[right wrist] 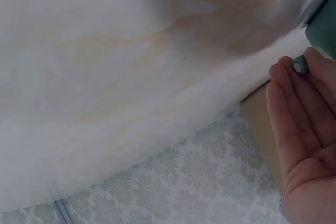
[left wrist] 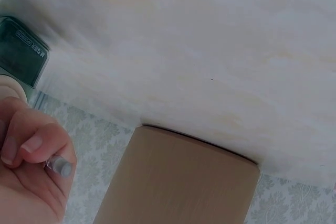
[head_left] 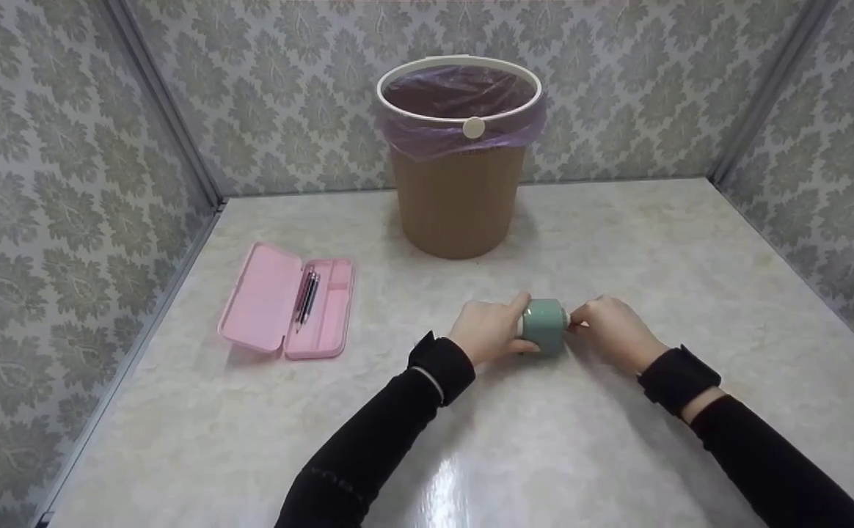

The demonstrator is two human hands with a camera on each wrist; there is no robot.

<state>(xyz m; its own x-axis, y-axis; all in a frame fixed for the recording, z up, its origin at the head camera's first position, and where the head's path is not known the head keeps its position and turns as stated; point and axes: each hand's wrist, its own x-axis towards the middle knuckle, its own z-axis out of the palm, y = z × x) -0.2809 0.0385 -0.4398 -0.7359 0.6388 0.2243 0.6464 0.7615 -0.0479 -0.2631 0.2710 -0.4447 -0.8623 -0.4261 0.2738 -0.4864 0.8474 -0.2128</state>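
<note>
A green crank pencil sharpener (head_left: 544,326) lies between both hands over the table. My left hand (head_left: 491,330) grips it from the left, finger along the top and thumb below. The left wrist view shows the grey end of a pencil (left wrist: 62,166) sticking out from those curled fingers; its other end is hidden. From the right side, my right hand (head_left: 614,330) pinches the sharpener's small green crank knob (right wrist: 300,65) between thumb and fingertips. The other fingers of that hand extend loosely in the right wrist view.
To the left, a pink pencil case (head_left: 335,330) lies with its lid (head_left: 262,301) open and several pencils (head_left: 308,297) inside. A brown trash bin (head_left: 456,198) with a purple liner stands at the back. Patterned walls (head_left: 287,88) enclose the table (head_left: 251,440).
</note>
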